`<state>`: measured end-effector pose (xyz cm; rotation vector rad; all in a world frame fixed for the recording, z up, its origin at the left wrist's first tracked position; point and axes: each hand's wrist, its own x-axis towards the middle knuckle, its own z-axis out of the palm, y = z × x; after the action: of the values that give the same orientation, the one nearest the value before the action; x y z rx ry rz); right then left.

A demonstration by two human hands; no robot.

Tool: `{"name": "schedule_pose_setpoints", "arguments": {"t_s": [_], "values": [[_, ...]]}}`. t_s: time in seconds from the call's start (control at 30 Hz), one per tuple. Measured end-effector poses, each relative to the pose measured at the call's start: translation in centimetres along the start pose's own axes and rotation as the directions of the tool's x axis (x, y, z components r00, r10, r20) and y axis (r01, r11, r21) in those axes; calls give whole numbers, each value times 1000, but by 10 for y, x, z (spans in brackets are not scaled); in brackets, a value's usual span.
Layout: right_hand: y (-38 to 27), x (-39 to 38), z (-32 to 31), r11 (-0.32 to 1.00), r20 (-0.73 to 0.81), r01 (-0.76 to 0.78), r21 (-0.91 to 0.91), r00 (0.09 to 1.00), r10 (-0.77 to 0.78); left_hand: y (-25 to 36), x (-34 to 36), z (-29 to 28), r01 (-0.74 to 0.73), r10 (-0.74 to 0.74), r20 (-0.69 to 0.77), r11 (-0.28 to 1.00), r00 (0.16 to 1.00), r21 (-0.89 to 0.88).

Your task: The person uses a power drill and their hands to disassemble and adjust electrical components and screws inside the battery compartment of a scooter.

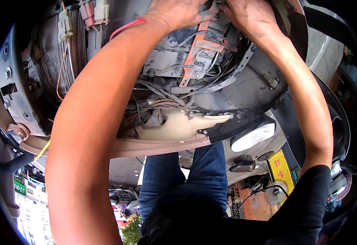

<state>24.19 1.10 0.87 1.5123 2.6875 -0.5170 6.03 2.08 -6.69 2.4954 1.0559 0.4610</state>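
My left hand [181,13] and my right hand [252,17] reach into the open body of a vehicle at the top of the view. Between them rises the upper end of a worn orange metal strap bracket [192,57], which lies over a dusty grey metal unit [162,62]. My left fingers are bent together beside that end; the right ones are curled close to it. The frame's upper edge cuts off part of both hands, so whatever they grip cannot be made out. A red cable [125,27] runs up to my left wrist.
White plug connectors [65,25] and a pink connector [87,13] hang at upper left, near a bolted metal plate [13,83]. Loose wires [156,89] lie above a cream plastic panel [172,127]. The pinkish body edge [162,146] crosses before my legs [205,171].
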Motion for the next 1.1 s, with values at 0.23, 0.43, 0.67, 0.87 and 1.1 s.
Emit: {"name": "schedule_pose_setpoints", "arguments": {"t_s": [0.23, 0.43, 0.67, 0.87, 1.1], "values": [[8, 7, 29, 997, -26, -77, -24, 997, 76, 1, 1, -14, -3, -1, 50, 997, 999, 76], [36, -4, 38, 999, -207, -46, -5, 977, 44, -4, 4, -6, -56, 29, 107, 963, 994, 265], [2, -6, 50, 922, -154, -312, 229, 924, 351, -3, 12, 0, -25, -26, 244, 978, 969, 207], [-59, -121, 4, 689, -405, -27, 725, 792, 457, -25, -3, -10, 111, -180, 302, 966, 936, 233], [-46, -370, 124, -127, 302, -416, 900, 387, 871, 100, 26, -48, 767, -695, 327, 605, 640, -214]]}}
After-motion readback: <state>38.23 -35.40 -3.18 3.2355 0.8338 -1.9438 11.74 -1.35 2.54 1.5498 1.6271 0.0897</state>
